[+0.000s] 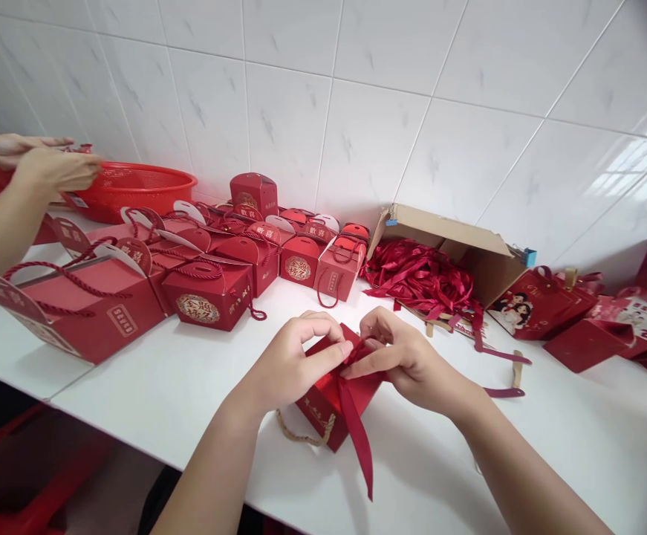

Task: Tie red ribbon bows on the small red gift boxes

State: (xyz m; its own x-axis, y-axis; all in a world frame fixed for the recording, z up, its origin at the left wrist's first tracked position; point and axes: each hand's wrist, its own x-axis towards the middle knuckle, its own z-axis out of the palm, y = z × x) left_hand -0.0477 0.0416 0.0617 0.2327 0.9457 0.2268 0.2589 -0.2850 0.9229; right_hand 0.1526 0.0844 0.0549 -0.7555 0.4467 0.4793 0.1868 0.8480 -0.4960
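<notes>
A small red gift box [323,405] with a twisted tan rope handle stands on the white table in front of me. Across its top runs a dark red satin ribbon [358,431], one end hanging down over the front side onto the table. My left hand [295,360] pinches the ribbon from the left, thumb and fingers meeting over the box top. From the right, my right hand [404,360] grips the ribbon at the same spot, fingers curled. The point where both hands meet is partly hidden by the fingers.
Several red boxes with rope handles [212,293] crowd the table at left and centre. An open cardboard box [446,230] holds a heap of red ribbons [423,279]. Red bags [546,305] lie at right. A co-worker's hands [56,167] are by a red plastic basket [139,189].
</notes>
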